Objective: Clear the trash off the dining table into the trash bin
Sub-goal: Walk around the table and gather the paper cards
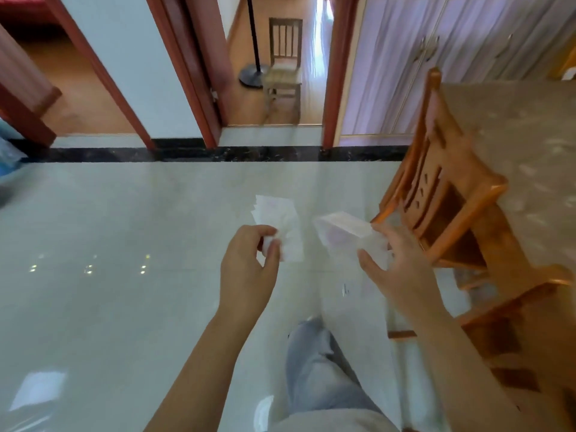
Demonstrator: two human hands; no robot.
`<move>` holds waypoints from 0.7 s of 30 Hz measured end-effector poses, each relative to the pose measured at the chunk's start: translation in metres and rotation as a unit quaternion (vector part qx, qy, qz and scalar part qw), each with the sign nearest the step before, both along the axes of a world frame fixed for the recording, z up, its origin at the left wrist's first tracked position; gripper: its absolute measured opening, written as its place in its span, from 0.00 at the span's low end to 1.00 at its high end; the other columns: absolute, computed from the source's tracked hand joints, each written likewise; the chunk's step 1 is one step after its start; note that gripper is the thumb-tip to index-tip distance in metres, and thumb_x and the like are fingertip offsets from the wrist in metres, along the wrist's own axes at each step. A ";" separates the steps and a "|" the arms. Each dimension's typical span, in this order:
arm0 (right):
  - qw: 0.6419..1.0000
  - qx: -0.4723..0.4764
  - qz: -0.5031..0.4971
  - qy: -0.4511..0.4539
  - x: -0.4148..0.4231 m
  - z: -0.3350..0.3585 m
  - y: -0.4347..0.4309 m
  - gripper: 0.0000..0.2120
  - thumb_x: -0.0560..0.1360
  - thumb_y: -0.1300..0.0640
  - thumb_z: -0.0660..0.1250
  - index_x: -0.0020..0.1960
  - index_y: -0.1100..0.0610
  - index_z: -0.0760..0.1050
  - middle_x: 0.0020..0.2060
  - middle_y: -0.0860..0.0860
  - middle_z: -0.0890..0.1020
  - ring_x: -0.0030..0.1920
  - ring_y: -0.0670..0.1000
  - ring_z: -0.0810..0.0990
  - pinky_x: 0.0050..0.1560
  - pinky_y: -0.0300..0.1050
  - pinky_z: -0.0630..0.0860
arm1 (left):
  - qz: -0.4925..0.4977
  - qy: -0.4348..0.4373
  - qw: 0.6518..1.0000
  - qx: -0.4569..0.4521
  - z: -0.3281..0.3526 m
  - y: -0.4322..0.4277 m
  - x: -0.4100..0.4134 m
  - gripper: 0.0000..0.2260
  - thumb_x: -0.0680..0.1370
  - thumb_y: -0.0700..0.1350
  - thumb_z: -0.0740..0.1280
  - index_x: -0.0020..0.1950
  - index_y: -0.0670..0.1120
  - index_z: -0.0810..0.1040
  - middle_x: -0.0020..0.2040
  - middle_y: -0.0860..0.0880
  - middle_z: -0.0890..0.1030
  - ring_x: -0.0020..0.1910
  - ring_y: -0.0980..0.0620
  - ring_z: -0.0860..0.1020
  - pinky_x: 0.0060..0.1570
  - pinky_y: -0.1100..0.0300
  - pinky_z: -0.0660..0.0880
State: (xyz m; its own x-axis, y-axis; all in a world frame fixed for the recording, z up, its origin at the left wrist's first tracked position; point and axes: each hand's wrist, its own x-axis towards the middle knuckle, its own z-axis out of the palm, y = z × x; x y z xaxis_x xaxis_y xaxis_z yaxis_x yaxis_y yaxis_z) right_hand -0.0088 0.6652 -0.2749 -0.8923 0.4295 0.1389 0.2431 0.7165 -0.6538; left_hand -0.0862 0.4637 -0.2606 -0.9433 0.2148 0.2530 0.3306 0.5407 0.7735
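Observation:
My left hand [247,260] pinches a bunch of white tissue paper [283,226] that sticks up above its fingers. My right hand [402,263] grips a clear plastic container [346,232], tilted, with its fingers curled round the near end. Both hands are held over the pale tiled floor, about a hand's width apart. The dining table [530,145] with its beige patterned cover lies at the right. No trash bin shows in the view.
An orange wooden chair [442,194] stands against the table, just right of my right hand. My leg in grey trousers [314,369] is below. Ahead are two doorways with red-brown frames, a wooden chair [283,70] and a lamp stand [254,74] beyond.

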 end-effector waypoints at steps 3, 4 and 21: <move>0.999 0.010 -0.033 -0.005 -0.052 0.006 0.051 0.20 0.71 0.49 0.67 0.61 0.53 0.69 0.55 0.52 0.76 0.48 0.45 0.70 0.45 0.39 0.67 | -0.031 -0.010 0.999 0.006 0.012 0.054 -0.062 0.07 0.75 0.39 0.66 0.49 0.50 0.75 0.39 0.59 0.74 0.43 0.67 0.73 0.43 0.78 0.65; 0.999 0.016 -0.043 -0.001 -0.069 0.009 0.066 0.20 0.71 0.48 0.66 0.61 0.53 0.69 0.56 0.52 0.76 0.49 0.45 0.70 0.46 0.40 0.68 | -0.042 -0.008 0.999 0.007 0.016 0.070 -0.083 0.07 0.75 0.39 0.66 0.49 0.50 0.75 0.39 0.59 0.74 0.43 0.67 0.73 0.42 0.78 0.66; 0.985 0.018 -0.170 -0.021 -0.358 0.038 0.266 0.25 0.68 0.38 0.61 0.62 0.47 0.66 0.56 0.51 0.75 0.48 0.52 0.76 0.45 0.51 0.79 | -0.133 -0.048 0.989 0.044 0.001 0.303 -0.419 0.08 0.74 0.39 0.66 0.46 0.53 0.74 0.41 0.61 0.74 0.42 0.68 0.71 0.37 0.78 0.66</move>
